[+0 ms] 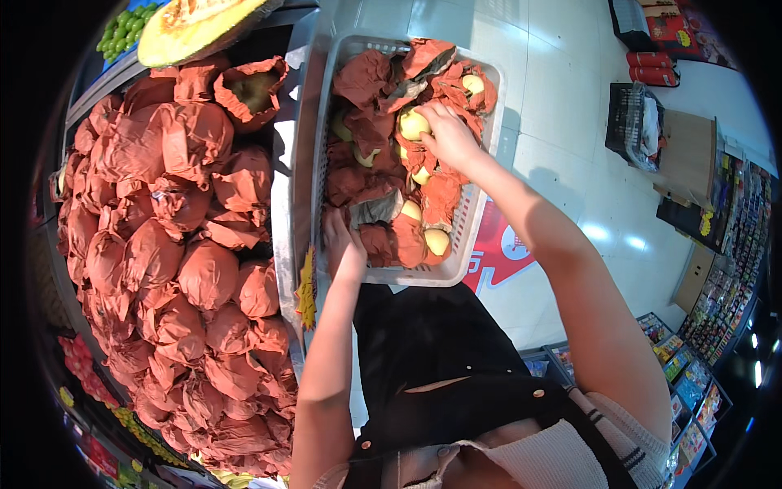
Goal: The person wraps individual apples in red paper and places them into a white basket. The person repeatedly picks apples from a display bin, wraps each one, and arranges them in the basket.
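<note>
Before me is a white plastic crate (492, 91) of pale yellow round fruit, possibly pears or apples, and crumpled red-brown paper bags. My right hand (451, 136) has its thumb and fingers around one bare yellow fruit (414, 125) in the crate's upper middle. Near the left wall, my left hand (343, 243) reaches in beside a torn bag (377, 206) with a grey lining; its fingertips are partly hidden in shadow. Another fruit (437, 242) shows bare at the near right corner, sitting in its paper.
Left of the crate, a display stand holds a tall heap of paper-wrapped fruit (208, 273). A cut melon (195, 30) lies at its far end. A yellow star-shaped tag (306, 290) hangs on the stand's metal edge. A black basket (625, 125) stands right across the tiled floor (550, 134).
</note>
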Available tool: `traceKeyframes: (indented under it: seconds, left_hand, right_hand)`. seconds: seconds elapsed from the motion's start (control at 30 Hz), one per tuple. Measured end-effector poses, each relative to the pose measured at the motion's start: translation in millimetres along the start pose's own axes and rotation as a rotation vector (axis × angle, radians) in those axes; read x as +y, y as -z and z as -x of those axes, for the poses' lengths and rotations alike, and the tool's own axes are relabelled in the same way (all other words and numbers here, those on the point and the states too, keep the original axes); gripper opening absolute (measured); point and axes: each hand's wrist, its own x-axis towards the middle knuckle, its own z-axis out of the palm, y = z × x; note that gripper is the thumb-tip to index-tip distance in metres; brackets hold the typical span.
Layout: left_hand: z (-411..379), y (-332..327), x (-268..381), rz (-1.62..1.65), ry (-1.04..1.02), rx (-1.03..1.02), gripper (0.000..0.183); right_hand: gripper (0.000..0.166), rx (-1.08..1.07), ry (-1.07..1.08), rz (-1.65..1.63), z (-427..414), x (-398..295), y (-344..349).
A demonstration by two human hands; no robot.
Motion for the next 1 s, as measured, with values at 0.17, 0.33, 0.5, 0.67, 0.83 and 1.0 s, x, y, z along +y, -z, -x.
traceKeyframes:
  seconds: [0.17,0.33,0.5,0.67,0.83,1.0]
  left_hand:
    - [-36,-21,-58,-0.073,0.095,-0.144,0.054]
    - [-42,-37,-46,-0.534,-0.047,-0.107,0.045]
    - [-57,-56,-43,-0.885,-0.021,-0.154,0.045]
    - [-73,-55,-44,-1.040,-0.060,-0.247,0.033]
    - [-77,-50,-46,-1.057,-0.148,-0.233,0.023]
    - [-73,-32,-19,-0.981,-0.131,-0.295,0.040]
  right_hand:
    - [0.043,-0.520,-0.096,-0.444,82,-28,-39]
    - [0.095,-0.657,-0.321,-0.074,102,-25,-124]
    - [0.109,-0.796,-0.448,0.065,85,-37,-143]
    - [0.110,-0.833,-0.534,0.080,74,-47,-136]
    - [0.094,-0.597,-0.509,-0.015,90,-49,-131]
    - [0.094,-0.439,-0.463,-0.192,108,-40,-139]
